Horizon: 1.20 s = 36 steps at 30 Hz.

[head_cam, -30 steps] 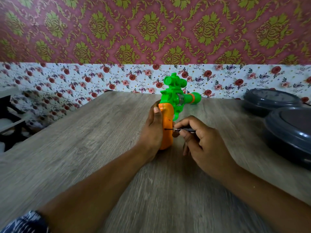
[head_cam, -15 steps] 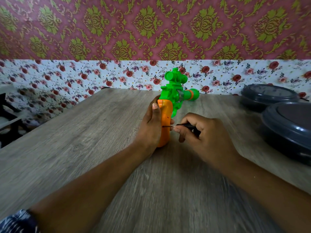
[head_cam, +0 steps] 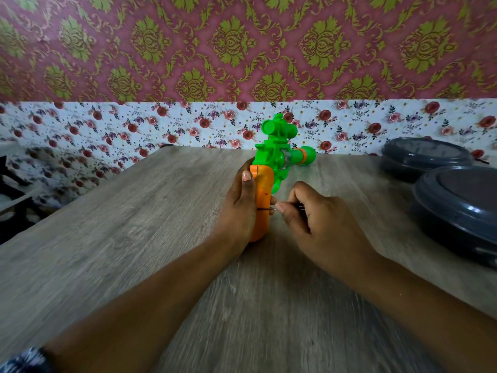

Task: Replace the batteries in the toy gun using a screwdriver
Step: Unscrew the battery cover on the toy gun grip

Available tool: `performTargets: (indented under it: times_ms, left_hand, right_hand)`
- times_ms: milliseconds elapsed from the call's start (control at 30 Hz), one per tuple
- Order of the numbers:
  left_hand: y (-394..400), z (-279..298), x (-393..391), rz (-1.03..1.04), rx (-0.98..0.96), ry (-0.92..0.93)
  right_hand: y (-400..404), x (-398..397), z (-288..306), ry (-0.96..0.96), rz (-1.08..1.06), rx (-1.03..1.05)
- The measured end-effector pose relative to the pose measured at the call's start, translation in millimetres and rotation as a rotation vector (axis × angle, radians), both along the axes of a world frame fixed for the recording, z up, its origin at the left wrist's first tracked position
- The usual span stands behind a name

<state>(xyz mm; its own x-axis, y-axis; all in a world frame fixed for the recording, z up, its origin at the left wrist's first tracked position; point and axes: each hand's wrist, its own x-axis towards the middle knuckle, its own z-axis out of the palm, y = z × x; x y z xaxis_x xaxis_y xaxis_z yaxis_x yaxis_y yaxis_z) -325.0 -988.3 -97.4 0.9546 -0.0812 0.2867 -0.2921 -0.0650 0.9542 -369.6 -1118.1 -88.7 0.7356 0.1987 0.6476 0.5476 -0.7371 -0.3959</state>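
Left hand (head_cam: 238,208) gripped the toy gun (head_cam: 271,168) by its orange handle; right hand (head_cam: 320,224) pinched the screwdriver (head_cam: 266,209), tip against that handle.

Bare forearms, dark blue patterned sleeve (head_cam: 25,360) (left arm only)

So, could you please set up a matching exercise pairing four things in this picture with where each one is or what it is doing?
Things:
1. left hand
2. right hand
3. screwdriver
4. dark lidded containers

States:
A. tip against the orange grip
B. at the table's right edge
C. holds the toy gun by its grip
D. pinches the screwdriver

Pairs: 1-C, 2-D, 3-A, 4-B
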Motion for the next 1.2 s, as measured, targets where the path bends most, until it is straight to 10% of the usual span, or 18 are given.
performTargets:
  times_ms: [533, 1200]
  left_hand:
    - [0.1, 0.9, 0.9, 0.039, -0.052, 0.086]
    - [0.0, -1.3, 0.2, 0.04, -0.001, 0.024]
  right_hand:
    - [6.5, -3.8, -1.6, 0.472, 0.076, 0.407]
    - [4.2, -3.5, 5.2, 0.377, 0.041, 0.328]
